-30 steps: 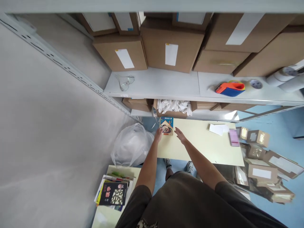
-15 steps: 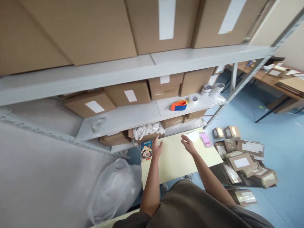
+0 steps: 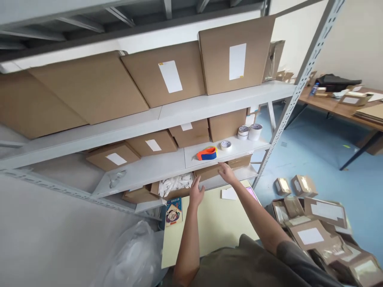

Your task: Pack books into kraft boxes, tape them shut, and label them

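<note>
My right hand reaches forward over the far edge of the pale yellow table, just below an orange and blue tape dispenser on the middle shelf. It holds nothing, and its fingers are apart. Over the table's far left part is my left hand, open and without anything in it. A blue booklet with a picture lies left of it on the table. White paper lies beneath my right forearm, beside a pink item that is partly covered by the arm.
Cardboard boxes line the grey metal shelves. Rolls of tape stand right of the dispenser. White crumpled material fills a lower box. Packed parcels pile up on the blue floor at right; a clear plastic bag stands at left.
My view has tilted up, showing more of the upper shelves. My right hand has moved forward toward the tape dispenser. My left hand stays over the table, still open.
</note>
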`<state>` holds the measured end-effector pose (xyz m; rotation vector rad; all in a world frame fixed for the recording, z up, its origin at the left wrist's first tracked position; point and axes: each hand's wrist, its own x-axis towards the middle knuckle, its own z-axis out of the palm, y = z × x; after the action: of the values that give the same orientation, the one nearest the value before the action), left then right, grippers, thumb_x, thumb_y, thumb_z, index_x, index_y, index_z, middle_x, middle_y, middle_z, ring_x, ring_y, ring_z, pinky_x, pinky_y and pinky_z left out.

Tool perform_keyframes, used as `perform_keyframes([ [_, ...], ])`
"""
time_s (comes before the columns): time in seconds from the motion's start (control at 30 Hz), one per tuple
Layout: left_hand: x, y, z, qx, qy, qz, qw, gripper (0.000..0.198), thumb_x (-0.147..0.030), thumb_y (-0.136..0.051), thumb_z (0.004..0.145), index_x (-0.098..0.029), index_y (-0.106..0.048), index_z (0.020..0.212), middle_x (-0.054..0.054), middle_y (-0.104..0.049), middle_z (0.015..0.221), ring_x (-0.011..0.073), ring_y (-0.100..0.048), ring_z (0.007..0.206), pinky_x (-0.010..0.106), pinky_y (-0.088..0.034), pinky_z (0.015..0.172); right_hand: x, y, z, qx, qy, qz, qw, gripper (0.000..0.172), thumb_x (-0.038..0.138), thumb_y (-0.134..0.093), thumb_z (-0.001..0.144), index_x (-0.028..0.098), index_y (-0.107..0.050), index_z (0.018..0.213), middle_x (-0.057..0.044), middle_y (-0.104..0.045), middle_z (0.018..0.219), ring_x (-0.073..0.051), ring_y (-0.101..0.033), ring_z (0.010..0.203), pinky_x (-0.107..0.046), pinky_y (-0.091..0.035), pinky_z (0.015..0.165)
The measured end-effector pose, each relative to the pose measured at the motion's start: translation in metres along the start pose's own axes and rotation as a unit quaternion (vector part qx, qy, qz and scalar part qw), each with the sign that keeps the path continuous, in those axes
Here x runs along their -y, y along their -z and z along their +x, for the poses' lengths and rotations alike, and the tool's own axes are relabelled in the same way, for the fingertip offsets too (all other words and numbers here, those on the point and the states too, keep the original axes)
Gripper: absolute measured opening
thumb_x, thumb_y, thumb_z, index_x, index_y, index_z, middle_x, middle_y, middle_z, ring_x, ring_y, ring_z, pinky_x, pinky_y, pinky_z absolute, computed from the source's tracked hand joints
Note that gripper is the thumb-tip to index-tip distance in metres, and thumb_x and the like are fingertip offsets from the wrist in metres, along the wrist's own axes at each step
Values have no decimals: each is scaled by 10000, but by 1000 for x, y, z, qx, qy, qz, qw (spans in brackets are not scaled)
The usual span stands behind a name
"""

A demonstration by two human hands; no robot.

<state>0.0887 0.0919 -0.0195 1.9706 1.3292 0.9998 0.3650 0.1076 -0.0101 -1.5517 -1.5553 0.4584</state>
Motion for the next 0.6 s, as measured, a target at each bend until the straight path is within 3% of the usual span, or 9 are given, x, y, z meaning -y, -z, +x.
perform_keyframes([
  [0.17, -3, 30, -24, -52, 20, 24, 998, 539, -298, -627, 978, -275, -628, 1517, 113, -591, 1587, 293, -510, 1521, 490, -433, 1267, 33, 2, 94, 76, 43, -141, 986, 577, 159, -523, 972, 148, -596, 1544, -184, -586, 1595, -317, -523, 1489, -491, -428, 1240],
  [0.27, 5, 52, -47, -76, 57, 37, 995, 523, -306, -617, 983, -297, -637, 1505, 101, -609, 1567, 287, -551, 1485, 476, -496, 1212, 48, -10, 126, 137, 7, -233, 963, 522, 134, -567, 955, 173, -661, 1467, -197, -696, 1458, -363, -583, 1422, -602, -325, 1271],
  [0.33, 11, 64, -60, -89, 74, 41, 992, 519, -301, -613, 982, -297, -640, 1500, 104, -621, 1550, 286, -577, 1458, 478, -514, 1194, 52, -18, 134, 161, -8, -275, 948, 489, 104, -597, 930, 146, -699, 1406, -216, -751, 1344, -368, -636, 1353, -591, -306, 1270],
  [0.43, 19, 77, -73, -100, 83, 42, 991, 502, -294, -612, 980, -282, -656, 1479, 112, -640, 1521, 283, -604, 1424, 479, -504, 1203, 49, -21, 132, 165, 0, -300, 939, 435, 110, -622, 930, 93, -713, 1355, -230, -769, 1272, -348, -691, 1251, -472, -398, 1189],
  [0.6, 34, 90, -76, -89, 78, 19, 993, 478, -298, -616, 977, -268, -677, 1450, 121, -657, 1492, 290, -609, 1411, 479, -501, 1202, 50, -11, 96, 138, 49, -325, 934, 374, 154, -648, 950, 96, -718, 1313, -217, -764, 1269, -330, -675, 1214, -403, -412, 1124],
])
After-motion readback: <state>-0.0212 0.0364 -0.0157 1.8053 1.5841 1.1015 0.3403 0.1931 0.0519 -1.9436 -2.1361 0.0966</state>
